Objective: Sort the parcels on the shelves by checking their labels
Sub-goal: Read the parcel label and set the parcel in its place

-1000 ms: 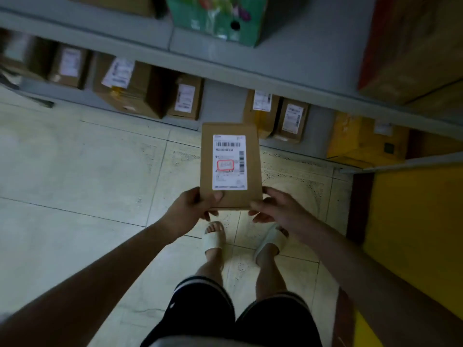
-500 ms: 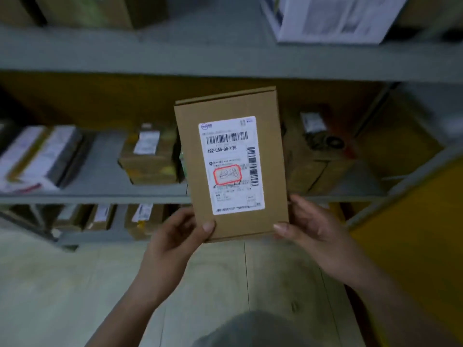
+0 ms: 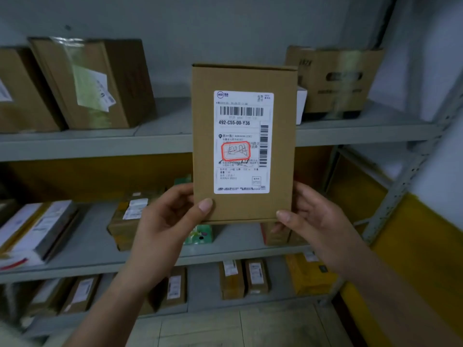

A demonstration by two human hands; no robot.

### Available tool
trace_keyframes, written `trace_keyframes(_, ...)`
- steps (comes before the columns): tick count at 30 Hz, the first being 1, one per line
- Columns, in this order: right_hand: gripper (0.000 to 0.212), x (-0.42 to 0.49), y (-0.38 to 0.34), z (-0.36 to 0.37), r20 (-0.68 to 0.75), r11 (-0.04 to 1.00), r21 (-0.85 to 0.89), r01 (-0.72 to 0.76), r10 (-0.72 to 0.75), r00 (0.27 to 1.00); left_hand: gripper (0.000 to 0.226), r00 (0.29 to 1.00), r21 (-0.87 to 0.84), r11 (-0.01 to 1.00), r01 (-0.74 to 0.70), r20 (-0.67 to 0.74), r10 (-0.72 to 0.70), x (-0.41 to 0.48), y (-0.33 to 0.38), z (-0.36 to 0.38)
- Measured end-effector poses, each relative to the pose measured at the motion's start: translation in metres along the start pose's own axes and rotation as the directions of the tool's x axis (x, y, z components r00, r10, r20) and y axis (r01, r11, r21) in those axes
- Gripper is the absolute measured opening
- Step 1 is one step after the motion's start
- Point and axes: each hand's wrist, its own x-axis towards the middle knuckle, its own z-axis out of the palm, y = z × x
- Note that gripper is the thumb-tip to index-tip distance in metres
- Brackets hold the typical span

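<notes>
I hold a flat brown cardboard parcel (image 3: 203,136) upright in front of the shelves, its face towards me. Its white shipping label (image 3: 241,142) carries barcodes, the code 492-C55-00-Y36 and a red-framed handwritten mark. My left hand (image 3: 167,221) grips the lower left corner with the thumb on the front. My right hand (image 3: 313,219) grips the lower right corner the same way. The parcel hides part of the upper shelf and of the boxes behind it.
A grey metal shelf unit (image 3: 100,146) stands ahead. Large brown boxes (image 3: 100,83) sit on the upper shelf, one more box (image 3: 335,78) at right. Small labelled parcels (image 3: 130,216) fill the middle and bottom shelves. A yellow wall (image 3: 421,246) lies to the right.
The view has risen from the floor and bottom shelf to the upper shelves. The parcel has come up with it, straightened upright and now looks larger and closer.
</notes>
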Motion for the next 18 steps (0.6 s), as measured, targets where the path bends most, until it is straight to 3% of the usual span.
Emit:
trace_keyframes(11,0.05,0.011,-0.004,-0.028,-0.012,0.995,0.071,0.068,-0.067,0.998,0.028,1.0,0.012,1.0,-0.026,-0.011,0.026,0.019,0.01,0.027)
trace_keyframes(18,0.051,0.011,0.012,-0.034,-0.017,1.0,0.017,0.015,-0.015,1.0,0.028,1.0,0.053,0.999,0.012,-0.005,-0.012,0.023,-0.007,0.026)
